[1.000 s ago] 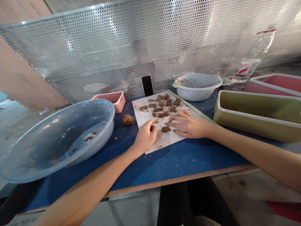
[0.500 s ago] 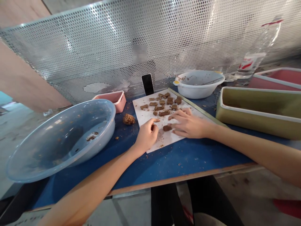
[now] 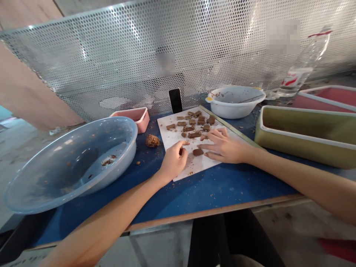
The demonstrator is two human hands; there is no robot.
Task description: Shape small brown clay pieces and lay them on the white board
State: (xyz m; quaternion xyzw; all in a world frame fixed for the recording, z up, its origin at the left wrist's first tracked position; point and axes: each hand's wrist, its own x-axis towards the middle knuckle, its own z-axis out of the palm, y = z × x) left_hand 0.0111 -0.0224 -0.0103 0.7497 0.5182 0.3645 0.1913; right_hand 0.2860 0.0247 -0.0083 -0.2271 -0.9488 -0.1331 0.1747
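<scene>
On a white sheet [image 3: 182,174] lie several small brown clay-like blocks [image 3: 194,135]. One rounded brown piece [image 3: 198,152] sits apart from them, between my two hands. My left hand [image 3: 174,160] rests on the sheet's left side with its fingers curled in and the index finger reaching forward; nothing shows in its hollow. My right hand [image 3: 224,146] is open, palm down, fingers spread over the sheet. Its fingertips are right beside the rounded piece; whether they touch it I cannot tell. A rough brown lump [image 3: 152,140] lies on the blue tabletop, left of the sheet.
A large blue basin [image 3: 83,191] stands left, a small pink box [image 3: 144,120] behind it. A phone [image 3: 175,100] leans against the perforated metal screen [image 3: 133,74]. Rightward are a white basin [image 3: 233,110], a green trough [image 3: 300,144], a pink trough [image 3: 328,97] and a plastic bottle [image 3: 297,72].
The fingers of my right hand have shifted slightly beside the rounded piece, which shows a little more fully. My left hand stays in place. The view has tilted slightly.
</scene>
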